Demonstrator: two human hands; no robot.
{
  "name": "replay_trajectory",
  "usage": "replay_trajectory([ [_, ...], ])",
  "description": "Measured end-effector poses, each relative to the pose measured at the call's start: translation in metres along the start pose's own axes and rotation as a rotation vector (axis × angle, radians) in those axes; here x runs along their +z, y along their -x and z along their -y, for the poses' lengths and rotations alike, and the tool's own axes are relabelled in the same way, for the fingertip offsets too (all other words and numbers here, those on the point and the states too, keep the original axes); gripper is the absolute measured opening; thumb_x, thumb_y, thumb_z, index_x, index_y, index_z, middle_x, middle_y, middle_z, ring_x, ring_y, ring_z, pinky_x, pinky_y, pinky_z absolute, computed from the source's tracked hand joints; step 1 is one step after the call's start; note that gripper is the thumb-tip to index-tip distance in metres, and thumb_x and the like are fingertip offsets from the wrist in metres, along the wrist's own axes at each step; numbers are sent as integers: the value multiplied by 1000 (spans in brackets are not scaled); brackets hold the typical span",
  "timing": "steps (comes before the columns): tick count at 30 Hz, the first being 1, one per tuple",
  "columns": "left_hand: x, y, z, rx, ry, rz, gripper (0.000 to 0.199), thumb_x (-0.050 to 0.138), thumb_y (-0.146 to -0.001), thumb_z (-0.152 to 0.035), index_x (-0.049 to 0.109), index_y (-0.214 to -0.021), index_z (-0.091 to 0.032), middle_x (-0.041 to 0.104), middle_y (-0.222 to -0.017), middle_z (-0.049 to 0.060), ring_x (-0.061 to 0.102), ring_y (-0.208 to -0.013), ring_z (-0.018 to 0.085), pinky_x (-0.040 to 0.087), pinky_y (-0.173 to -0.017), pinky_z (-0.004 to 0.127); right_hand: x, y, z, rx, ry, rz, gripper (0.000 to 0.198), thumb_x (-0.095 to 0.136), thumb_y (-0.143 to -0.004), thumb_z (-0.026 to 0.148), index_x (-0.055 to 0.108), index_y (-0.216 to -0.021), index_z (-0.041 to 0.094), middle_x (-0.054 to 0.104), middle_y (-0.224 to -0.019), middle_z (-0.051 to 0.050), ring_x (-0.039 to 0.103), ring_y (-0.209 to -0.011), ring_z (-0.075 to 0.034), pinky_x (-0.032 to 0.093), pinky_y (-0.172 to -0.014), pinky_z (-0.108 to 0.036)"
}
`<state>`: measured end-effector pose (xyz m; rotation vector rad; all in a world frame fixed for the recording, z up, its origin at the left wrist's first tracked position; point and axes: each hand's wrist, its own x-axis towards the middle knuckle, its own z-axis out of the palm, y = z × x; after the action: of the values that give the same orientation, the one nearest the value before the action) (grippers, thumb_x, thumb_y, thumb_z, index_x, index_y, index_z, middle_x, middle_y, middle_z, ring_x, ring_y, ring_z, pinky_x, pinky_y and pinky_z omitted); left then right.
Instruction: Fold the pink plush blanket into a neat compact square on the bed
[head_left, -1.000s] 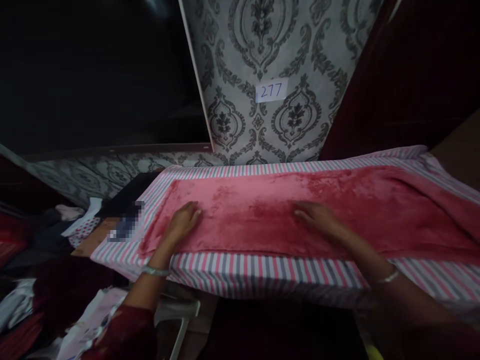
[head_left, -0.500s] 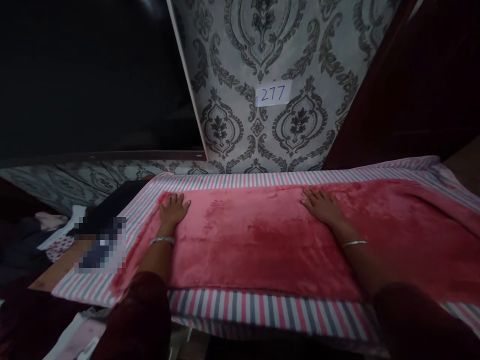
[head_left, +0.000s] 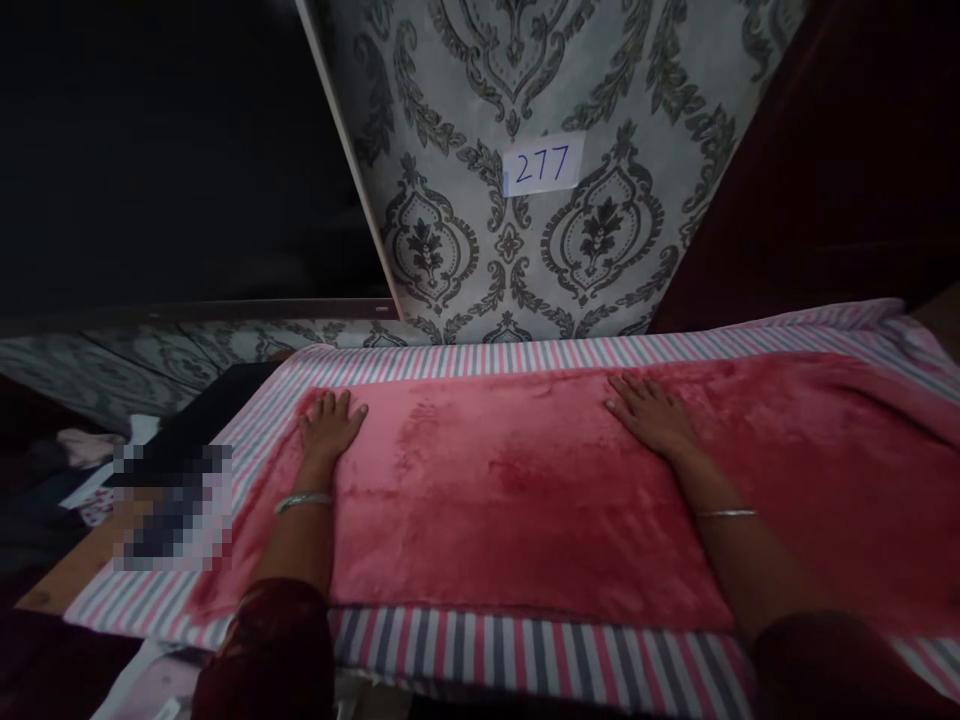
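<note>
A plush pinkish-red blanket (head_left: 510,500) lies spread over a striped cloth (head_left: 480,358) in pink, grey and white. My left hand (head_left: 330,425) rests flat on the blanket near its far left corner, fingers spread. Farther right, my right hand (head_left: 651,412) presses flat near the blanket's far edge, fingers apart. Neither hand grips anything. Darker smudges mark the pile between the hands, and a raised fold shows toward the right end.
A large dark screen (head_left: 165,160) hangs at the left, above the table's level. Patterned wallpaper (head_left: 517,250) carries a paper label (head_left: 544,163) reading 277. A dark red panel (head_left: 832,170) stands at the right. Clothes and a blurred-out patch lie at the left.
The view has shifted slightly and come a little closer. Both hands stay flat at about the same places on the blanket, which looks unchanged.
</note>
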<state>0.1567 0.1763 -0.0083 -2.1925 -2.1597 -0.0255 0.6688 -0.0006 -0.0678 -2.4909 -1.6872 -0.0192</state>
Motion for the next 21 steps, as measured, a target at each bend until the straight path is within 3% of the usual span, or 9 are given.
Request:
replay_trajectory([
  [8,-16,5,0,1,-26,39,66,27,-101,-47,33,-157,-14,29,-164,19,24,-153,33,26,-119,60,-9,3,7,-1,-39,3,68,20,-100,60,33,-160,31,29,-167,-4,24,-153,-36,26,-118,-64],
  [10,-26,6,-14,-56,-2,67,65,27,-101,-49,38,-154,-12,34,-161,21,28,-151,35,30,-116,62,-12,4,10,10,-52,13,68,20,-100,60,35,-159,30,28,-167,-4,23,-153,-35,25,-119,-64],
  [12,-36,11,-47,-55,22,38,65,25,-102,-49,41,-151,-10,36,-159,24,29,-151,37,31,-115,63,-15,5,13,24,-57,16,68,20,-100,61,36,-158,29,27,-168,-4,23,-153,-35,23,-120,-63],
  [13,-40,17,-71,4,29,4,65,24,-102,-48,40,-152,-9,34,-160,24,26,-152,36,28,-117,62,-16,6,14,30,-56,14,68,20,-100,61,37,-158,29,27,-168,-4,23,-153,-35,23,-120,-62],
  [14,-41,25,-98,157,39,-10,65,26,-102,-47,37,-154,-9,29,-163,22,20,-154,34,25,-120,60,-17,6,15,33,-55,11,68,20,-100,61,37,-158,30,27,-168,-4,23,-153,-34,23,-120,-62],
  [16,-38,46,-159,524,88,20,66,29,-102,-51,32,-158,-15,23,-167,16,17,-156,29,21,-123,53,-17,7,15,28,-53,6,68,21,-100,60,37,-158,30,28,-168,-4,24,-153,-34,24,-120,-61],
  [18,-28,71,-215,863,148,30,65,28,-102,-57,28,-159,-27,21,-168,9,14,-156,28,16,-124,56,-15,7,13,20,-52,6,68,21,-100,60,37,-158,29,28,-167,-4,24,-153,-34,25,-120,-60],
  [19,-22,82,-237,984,162,27,66,30,-101,-59,28,-160,-29,20,-169,8,15,-156,29,15,-124,57,-13,7,12,16,-52,3,68,22,-100,60,37,-158,28,29,-167,-5,24,-153,-34,26,-119,-61],
  [21,-8,99,-265,1095,170,48,67,34,-100,-61,32,-158,-28,24,-167,10,19,-155,30,16,-124,58,-8,5,8,7,-55,-18,68,23,-99,60,38,-157,28,30,-166,-6,26,-152,-35,27,-118,-63],
])
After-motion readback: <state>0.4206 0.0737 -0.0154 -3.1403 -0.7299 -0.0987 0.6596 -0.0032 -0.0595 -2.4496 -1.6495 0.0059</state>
